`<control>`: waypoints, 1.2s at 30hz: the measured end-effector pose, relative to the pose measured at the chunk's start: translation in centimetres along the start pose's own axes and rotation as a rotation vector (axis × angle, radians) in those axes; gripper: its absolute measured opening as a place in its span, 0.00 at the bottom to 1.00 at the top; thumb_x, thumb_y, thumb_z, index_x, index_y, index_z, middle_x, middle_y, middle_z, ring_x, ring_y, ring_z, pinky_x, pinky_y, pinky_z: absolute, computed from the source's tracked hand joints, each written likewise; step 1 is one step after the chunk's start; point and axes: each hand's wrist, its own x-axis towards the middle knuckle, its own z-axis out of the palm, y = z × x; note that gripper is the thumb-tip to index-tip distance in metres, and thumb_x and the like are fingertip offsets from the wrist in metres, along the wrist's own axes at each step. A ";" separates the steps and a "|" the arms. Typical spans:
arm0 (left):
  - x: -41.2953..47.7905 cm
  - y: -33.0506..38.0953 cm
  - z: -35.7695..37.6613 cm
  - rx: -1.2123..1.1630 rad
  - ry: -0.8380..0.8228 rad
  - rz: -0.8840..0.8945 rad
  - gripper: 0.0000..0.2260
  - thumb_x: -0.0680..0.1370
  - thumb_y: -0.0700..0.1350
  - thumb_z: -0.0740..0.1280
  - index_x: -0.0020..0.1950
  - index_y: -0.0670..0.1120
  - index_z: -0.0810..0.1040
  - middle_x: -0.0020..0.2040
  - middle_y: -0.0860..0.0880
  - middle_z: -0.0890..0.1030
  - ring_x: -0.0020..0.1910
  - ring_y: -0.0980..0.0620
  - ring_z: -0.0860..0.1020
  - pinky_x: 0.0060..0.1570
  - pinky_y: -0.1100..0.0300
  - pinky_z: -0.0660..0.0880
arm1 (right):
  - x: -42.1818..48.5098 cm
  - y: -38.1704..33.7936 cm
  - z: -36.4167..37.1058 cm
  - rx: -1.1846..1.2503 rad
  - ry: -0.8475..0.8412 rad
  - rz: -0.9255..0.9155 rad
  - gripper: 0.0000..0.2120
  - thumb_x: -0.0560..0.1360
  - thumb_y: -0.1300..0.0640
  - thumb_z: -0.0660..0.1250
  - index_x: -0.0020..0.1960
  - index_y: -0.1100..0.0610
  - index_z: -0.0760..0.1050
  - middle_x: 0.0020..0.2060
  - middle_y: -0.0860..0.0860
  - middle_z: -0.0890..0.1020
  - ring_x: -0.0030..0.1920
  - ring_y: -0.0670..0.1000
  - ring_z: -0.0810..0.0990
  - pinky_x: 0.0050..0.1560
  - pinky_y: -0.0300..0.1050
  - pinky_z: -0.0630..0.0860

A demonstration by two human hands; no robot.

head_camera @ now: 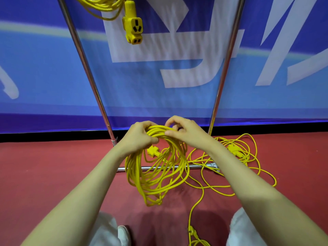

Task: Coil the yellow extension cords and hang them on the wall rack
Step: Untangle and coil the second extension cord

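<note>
My left hand (140,137) grips the top of a coiled yellow extension cord (152,178) whose loops hang down in front of me. My right hand (184,132) pinches a strand at the top of the same coil, right beside the left hand. A yellow plug end (152,151) dangles inside the loops. A second yellow cord (236,162) lies loose and tangled on the red floor to the right. Another coiled cord with a yellow socket block (132,26) hangs from the rack at the top.
Two slanted metal rack poles (85,68) (225,68) stand before a blue banner wall (44,68). A metal base bar (200,166) lies on the red floor (53,166). A loose cord strand (193,210) runs toward my white-trousered legs and shoe (124,235).
</note>
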 end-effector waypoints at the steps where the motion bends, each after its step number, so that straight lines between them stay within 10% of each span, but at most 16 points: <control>1: 0.0 0.0 -0.1 -0.017 0.009 -0.015 0.13 0.68 0.34 0.73 0.50 0.46 0.80 0.28 0.50 0.77 0.24 0.54 0.74 0.28 0.63 0.72 | 0.0 0.3 -0.1 -0.046 -0.027 0.012 0.08 0.73 0.53 0.71 0.47 0.50 0.72 0.33 0.46 0.73 0.26 0.41 0.68 0.32 0.36 0.68; 11: 0.0 -0.1 -1.0 -0.134 0.032 -0.039 0.13 0.69 0.32 0.73 0.51 0.44 0.82 0.28 0.50 0.76 0.23 0.54 0.71 0.27 0.63 0.69 | 0.0 2.8 -1.6 -0.237 -0.111 0.158 0.04 0.76 0.58 0.66 0.46 0.52 0.72 0.41 0.50 0.77 0.38 0.48 0.74 0.43 0.44 0.73; 21: -0.1 -0.2 -1.1 -0.090 0.009 0.005 0.14 0.69 0.33 0.73 0.51 0.47 0.79 0.31 0.51 0.78 0.24 0.54 0.73 0.27 0.62 0.71 | -0.1 1.7 -2.1 -0.391 0.004 -0.105 0.13 0.81 0.52 0.59 0.63 0.48 0.76 0.47 0.47 0.80 0.50 0.44 0.76 0.53 0.40 0.70; 25: -0.1 -0.2 -0.3 0.001 -0.014 0.034 0.15 0.69 0.33 0.72 0.51 0.48 0.79 0.31 0.50 0.78 0.24 0.55 0.74 0.27 0.63 0.72 | -0.1 1.0 -0.7 -0.421 -0.065 -0.089 0.16 0.81 0.52 0.58 0.67 0.44 0.73 0.42 0.46 0.70 0.46 0.43 0.70 0.52 0.39 0.66; 33: -0.2 0.0 0.0 0.019 -0.001 0.046 0.16 0.68 0.33 0.72 0.53 0.47 0.79 0.30 0.50 0.78 0.24 0.54 0.73 0.28 0.63 0.72 | -0.3 0.0 0.5 -0.438 -0.204 0.041 0.32 0.79 0.49 0.60 0.78 0.52 0.51 0.61 0.50 0.60 0.45 0.49 0.73 0.54 0.42 0.69; 36: -0.2 0.1 0.2 -0.004 -0.011 0.036 0.16 0.69 0.33 0.72 0.53 0.47 0.79 0.29 0.51 0.77 0.24 0.53 0.73 0.27 0.62 0.71 | -0.5 0.6 1.4 -0.604 -0.156 0.053 0.39 0.74 0.46 0.67 0.78 0.53 0.50 0.65 0.53 0.59 0.58 0.55 0.72 0.59 0.49 0.70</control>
